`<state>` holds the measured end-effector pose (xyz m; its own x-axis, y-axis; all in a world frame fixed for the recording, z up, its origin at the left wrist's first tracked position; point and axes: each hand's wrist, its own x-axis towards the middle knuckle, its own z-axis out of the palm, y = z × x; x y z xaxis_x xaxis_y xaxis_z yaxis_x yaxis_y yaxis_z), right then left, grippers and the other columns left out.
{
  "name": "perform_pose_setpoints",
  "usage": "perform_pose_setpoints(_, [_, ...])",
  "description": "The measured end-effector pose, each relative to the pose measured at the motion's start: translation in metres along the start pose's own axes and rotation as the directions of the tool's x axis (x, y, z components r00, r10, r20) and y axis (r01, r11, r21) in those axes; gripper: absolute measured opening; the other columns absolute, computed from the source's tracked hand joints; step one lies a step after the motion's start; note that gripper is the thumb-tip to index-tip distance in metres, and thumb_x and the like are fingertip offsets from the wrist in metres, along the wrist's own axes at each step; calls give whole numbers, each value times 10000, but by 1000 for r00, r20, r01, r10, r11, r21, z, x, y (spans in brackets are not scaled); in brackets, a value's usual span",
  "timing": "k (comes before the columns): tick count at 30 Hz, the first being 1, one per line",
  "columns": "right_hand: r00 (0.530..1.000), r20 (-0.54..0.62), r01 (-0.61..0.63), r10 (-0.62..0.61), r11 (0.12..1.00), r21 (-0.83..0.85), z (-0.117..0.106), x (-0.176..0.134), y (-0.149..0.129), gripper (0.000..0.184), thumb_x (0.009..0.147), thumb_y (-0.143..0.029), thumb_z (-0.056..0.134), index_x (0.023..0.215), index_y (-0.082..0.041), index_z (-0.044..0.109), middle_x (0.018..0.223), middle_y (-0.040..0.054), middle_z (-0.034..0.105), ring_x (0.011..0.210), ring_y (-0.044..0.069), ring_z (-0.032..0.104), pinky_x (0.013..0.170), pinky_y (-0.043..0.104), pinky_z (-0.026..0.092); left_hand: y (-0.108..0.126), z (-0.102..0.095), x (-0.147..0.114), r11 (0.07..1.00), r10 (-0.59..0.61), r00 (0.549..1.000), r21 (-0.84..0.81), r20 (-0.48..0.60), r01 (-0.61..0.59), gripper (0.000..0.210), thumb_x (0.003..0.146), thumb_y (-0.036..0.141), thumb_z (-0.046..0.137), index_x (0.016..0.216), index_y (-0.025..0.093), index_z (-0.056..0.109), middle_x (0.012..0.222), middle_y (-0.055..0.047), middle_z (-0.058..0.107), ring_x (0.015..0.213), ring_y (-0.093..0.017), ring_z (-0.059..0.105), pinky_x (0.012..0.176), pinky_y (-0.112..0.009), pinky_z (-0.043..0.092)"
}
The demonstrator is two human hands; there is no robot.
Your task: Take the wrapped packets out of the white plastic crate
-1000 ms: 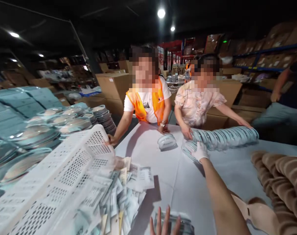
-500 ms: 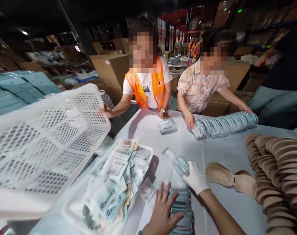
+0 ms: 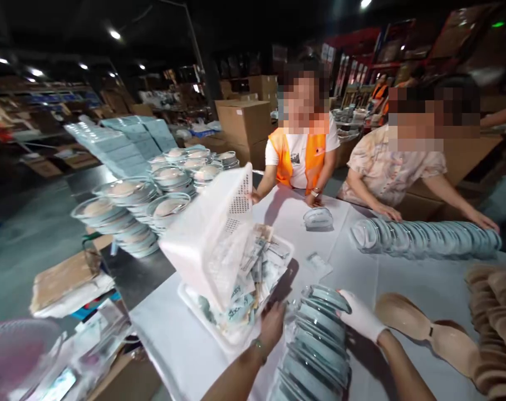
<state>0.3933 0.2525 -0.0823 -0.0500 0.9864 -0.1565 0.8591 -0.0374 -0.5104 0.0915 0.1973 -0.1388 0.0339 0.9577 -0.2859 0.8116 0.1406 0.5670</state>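
Table: a long work table under a white cloth [image 3: 303,312], running from the near left corner to the far right.
Far row: a long row of pale blue-green round lids on edge [image 3: 428,238], lying across the far side of the cloth; the hands of a person in a patterned blouse [image 3: 392,172] rest on it.
Stacks beside the table: piles of pale blue-green lidded bowls [image 3: 131,206] standing left of the table, well apart from the hands.
Basket: a white perforated plastic basket [image 3: 213,236] tipped on edge over a shallow white tray of printed paper packets [image 3: 253,278]; a person in an orange vest [image 3: 298,156] steadies its far side.
Near row: a row of clear and pale blue-green round lids [image 3: 315,345] lying on edge on the cloth at the near end, between the two hands and just right of the tray.
Brown trays: tan moulded pulp trays [image 3: 428,331], one pair open just right of the near row, more stacked at the right edge.
Right hand: white-gloved right hand [image 3: 361,314], palm against the far right end of the near row, fingers together and curved over its top lid.
Left hand: bare left hand [image 3: 273,326], pressed against the left flank of the near row beside the tray; fingers look closed together, blurred.
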Motion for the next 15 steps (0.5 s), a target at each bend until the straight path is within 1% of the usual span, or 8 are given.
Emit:
perform_pose_setpoints(3, [999,22,33,-34,999,17,2,1,-5,410,993,-522,661,1302,-254,675,1343,104,676,1201,236,656,1028,448,581,1,-7,-28,998,-6,1000,-67,0,6,484,889,53,495,1296,176,726,1315,-167,760,1254,-354,703,1094,-507,546])
perform_pose_setpoints(5, [999,29,40,-41,999,37,5,-1,-7,460,966,-534,665,1325,-246,664,1344,114,683,1242,259,650,1070,474,560,-5,-19,-51,992,20,999,-126,-25,-23,486,951,140,500,1406,207,657,1370,-138,742,1259,-296,703,1104,-430,542])
perform_pose_setpoints(7, [999,22,41,-42,997,62,8,-3,-8,516,937,-513,619,1351,-206,647,1367,144,681,1303,294,632,1147,502,509,-13,-40,-74,941,5,996,-336,-92,-36,456,1017,324,505,1437,201,634,1456,-135,698,1324,-274,660,1128,-393,528])
perform_pose_setpoints(8, [999,5,32,-33,997,74,9,-4,-8,563,912,-509,583,1373,-190,633,1408,165,663,1347,313,610,1179,499,483,-15,-52,-84,865,-30,993,-501,-112,-30,486,1026,455,517,1406,187,658,1462,-142,692,1337,-282,647,1125,-395,529])
perform_pose_setpoints(10, [999,-46,6,-2,995,96,10,-5,-12,714,854,-537,523,1433,-122,577,1508,218,592,1415,356,561,1212,511,450,-14,-78,-100,597,-117,991,-802,-63,19,670,926,722,601,1256,154,735,1346,-158,746,1241,-307,681,1057,-412,560])
perform_pose_setpoints(12, [992,-123,-13,26,994,111,7,-5,-21,835,816,-591,496,1461,-60,522,1568,268,523,1448,396,528,1211,559,441,-7,-100,-111,362,-121,992,-928,43,84,786,787,846,689,1116,136,764,1117,-134,799,1035,-274,718,940,-387,576])
perform_pose_setpoints(13, [984,-174,-10,31,993,118,5,-6,-28,864,804,-617,495,1454,-49,515,1572,287,513,1454,411,520,1208,582,439,-1,-108,-115,305,-100,992,-946,79,106,795,737,858,730,1057,131,764,996,-109,798,934,-244,710,879,-362,571])
perform_pose_setpoints(15, [955,-295,51,-10,990,131,-3,-14,-49,858,788,-644,501,1418,-63,533,1541,301,543,1458,412,524,1222,585,428,11,-117,-122,275,-74,994,-956,85,102,759,675,832,805,949,126,749,824,-57,747,783,-185,652,758,-306,531])
